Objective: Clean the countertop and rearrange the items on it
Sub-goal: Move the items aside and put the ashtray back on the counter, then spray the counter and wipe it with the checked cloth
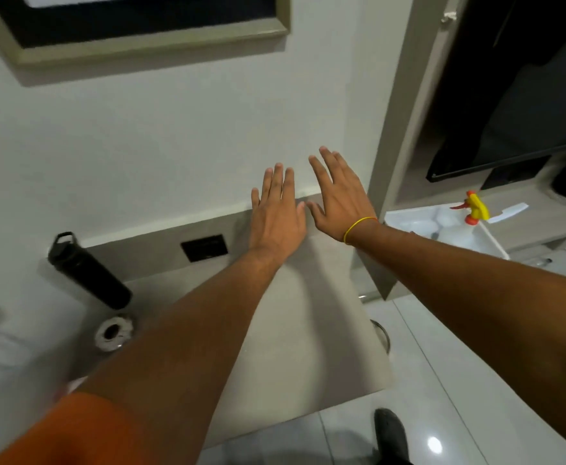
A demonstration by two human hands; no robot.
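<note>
Both arms are stretched over the bench [308, 330]; left hand [276, 219] and right hand [338, 203] are spread flat, empty; nothing is gripped, so a cloth seems needed next.

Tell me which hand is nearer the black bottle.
Left. The left hand hovers open right of the black bottle; the right hand is farther right, beyond it.

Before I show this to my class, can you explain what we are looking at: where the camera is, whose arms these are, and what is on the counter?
There is one picture, from a camera worn on a person's head, looking down at their own arms. No machine is involved. The left hand and right hand are flat, fingers spread, holding nothing, above the grey countertop. On it, left, stand a black bottle and a paper roll. A spray bottle sits on the shelf to the right.
</note>
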